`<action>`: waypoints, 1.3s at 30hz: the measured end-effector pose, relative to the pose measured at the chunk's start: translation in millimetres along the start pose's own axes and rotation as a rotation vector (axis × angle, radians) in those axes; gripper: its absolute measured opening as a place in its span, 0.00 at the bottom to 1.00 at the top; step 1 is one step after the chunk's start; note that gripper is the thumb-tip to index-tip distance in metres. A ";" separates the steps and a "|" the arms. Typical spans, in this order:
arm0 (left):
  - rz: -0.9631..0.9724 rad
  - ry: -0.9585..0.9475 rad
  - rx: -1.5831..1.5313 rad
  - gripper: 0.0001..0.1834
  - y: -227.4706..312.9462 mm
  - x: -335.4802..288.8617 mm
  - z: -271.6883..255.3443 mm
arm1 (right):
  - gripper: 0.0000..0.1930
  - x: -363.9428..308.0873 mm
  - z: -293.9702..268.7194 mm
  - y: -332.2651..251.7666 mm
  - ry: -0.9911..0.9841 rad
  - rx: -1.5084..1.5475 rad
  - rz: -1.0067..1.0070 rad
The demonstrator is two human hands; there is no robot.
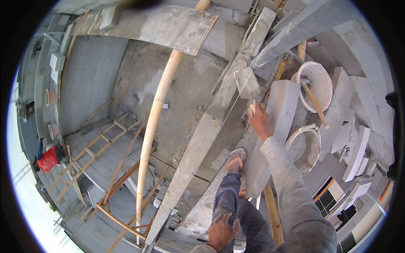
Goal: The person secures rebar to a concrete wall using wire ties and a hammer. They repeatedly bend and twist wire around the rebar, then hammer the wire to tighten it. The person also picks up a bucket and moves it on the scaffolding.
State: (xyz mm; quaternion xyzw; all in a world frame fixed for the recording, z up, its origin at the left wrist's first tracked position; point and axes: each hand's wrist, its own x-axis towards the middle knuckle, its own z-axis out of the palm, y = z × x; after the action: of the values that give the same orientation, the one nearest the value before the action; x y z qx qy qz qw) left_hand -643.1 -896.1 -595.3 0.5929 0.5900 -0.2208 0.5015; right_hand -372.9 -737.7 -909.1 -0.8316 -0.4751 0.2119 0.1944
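Note:
My right hand (pixel 260 121) is closed round the short handle of a trowel. The trowel's mortar-coated blade (pixel 247 83) lies beside the top of a narrow block wall (pixel 198 141). Wet grey mortar (pixel 227 95) covers part of that wall top just left of the blade. A thin string runs taut along the wall and passes by the blade. My left hand (pixel 222 232) rests on my bent leg (pixel 228 202), fingers apart, with nothing in it. Close to my right forearm lies a long pale block (pixel 276 122).
Two mortar buckets stand at the right, the farther bucket (pixel 310 71) with a wooden-handled tool in it, the nearer bucket (pixel 317 145) by my forearm. A bamboo pole (pixel 157 105) rises left of the wall. Lower left are a ladder (pixel 99 147) and a person in red (pixel 47 159).

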 end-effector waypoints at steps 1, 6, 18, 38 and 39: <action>0.001 -0.002 -0.002 0.26 1.0 0.3 -0.1 | 0.25 -7.5 0.3 -0.5 0.016 0.033 0.023; -0.016 -0.023 0.005 0.26 3.2 0.0 0.5 | 0.22 -26.9 0.2 -13.5 -0.102 0.690 0.502; 0.006 -0.001 0.018 0.25 9.5 2.6 -2.1 | 0.23 -63.8 -13.0 -44.1 -0.182 0.562 0.314; -0.012 0.031 0.008 0.25 3.7 -2.3 1.5 | 0.22 94.7 65.8 -78.4 0.174 0.165 0.254; 0.003 0.043 0.017 0.25 3.6 -2.2 1.8 | 0.23 85.6 59.3 -78.9 0.067 0.161 0.258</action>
State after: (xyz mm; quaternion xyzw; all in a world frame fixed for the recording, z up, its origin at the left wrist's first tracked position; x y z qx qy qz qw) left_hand -639.6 -897.9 -593.0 0.6028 0.5979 -0.2123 0.4838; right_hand -421.3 -618.4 -931.5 -0.8741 -0.3391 0.2448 0.2472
